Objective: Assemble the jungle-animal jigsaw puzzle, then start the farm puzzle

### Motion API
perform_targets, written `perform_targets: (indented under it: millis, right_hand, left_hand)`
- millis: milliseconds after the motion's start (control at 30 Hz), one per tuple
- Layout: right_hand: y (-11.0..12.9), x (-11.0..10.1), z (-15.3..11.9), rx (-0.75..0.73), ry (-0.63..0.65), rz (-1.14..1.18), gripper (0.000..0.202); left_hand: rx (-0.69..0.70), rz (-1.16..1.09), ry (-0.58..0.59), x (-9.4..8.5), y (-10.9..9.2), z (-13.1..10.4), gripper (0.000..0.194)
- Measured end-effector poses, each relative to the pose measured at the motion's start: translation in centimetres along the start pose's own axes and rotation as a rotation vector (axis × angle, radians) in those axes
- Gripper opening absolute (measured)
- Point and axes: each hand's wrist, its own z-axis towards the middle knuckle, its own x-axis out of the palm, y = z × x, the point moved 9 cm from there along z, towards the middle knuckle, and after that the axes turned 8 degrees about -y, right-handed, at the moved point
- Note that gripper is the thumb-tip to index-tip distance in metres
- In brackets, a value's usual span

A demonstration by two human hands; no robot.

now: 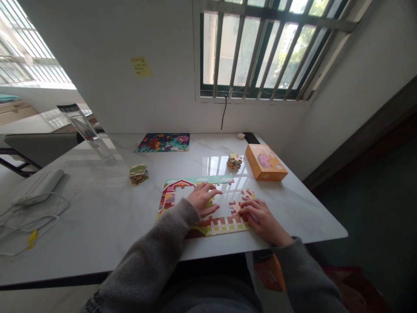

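Observation:
A partly joined jigsaw puzzle (pixel 224 225) lies on the white table, its edge pieces forming a frame with a red barn at the upper left and a fence along the bottom. My left hand (pixel 204 199) rests over the middle of it, fingers spread and thumb apart, covering some pieces. At the lower right, the fingers of my right hand (pixel 265 221) are pressed together on a pinkish puzzle piece (pixel 234 208) by the fence edge. Just above that hand sits another puzzle piece (pixel 247 194), brown and white.
Stacks of puzzle pieces stand at the left (pixel 138 174) and upper right (pixel 234 161). An orange box (pixel 266 162) is at the right, a colourful picture sheet (pixel 163 142) at the back. A clear bottle (pixel 86 130) and a white device with cables (pixel 41 188) are on the left.

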Motion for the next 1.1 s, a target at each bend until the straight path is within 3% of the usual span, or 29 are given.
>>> perform_targets:
  millis: [67, 167, 367, 633, 900, 1100]
  right_hand:
    - [0.0, 0.0, 0.0, 0.013, 0.009, -0.001, 0.024]
    - [-0.1, 0.0, 0.1, 0.029, 0.017, -0.007, 0.024]
    - [0.0, 0.0, 0.1, 0.052, 0.041, 0.004, 0.022]
    - [0.1, -0.1, 0.3, 0.054, 0.041, 0.013, 0.016]
    - [-0.3, -1.1, 0.4, 0.082, -0.027, 0.070, 0.024]
    - [2.4, -0.9, 2.6, -0.066, -0.123, 0.054, 0.031]
  left_hand:
    - [-0.076, 0.051, 0.045, -0.5, 1.6, -0.1, 0.047]
    - [-0.147, 0.120, 0.173, 0.3, 3.1, -0.7, 0.055]
    - [-0.133, 0.149, 0.260, 1.9, 3.1, -0.9, 0.053]
    - [-0.061, 0.141, 0.144, 1.1, 2.3, -0.5, 0.054]
    - [0.095, -0.032, -0.125, -1.4, -0.7, 0.3, 0.033]
    - [0.188, -0.088, -0.184, -1.0, -2.0, 0.2, 0.029]
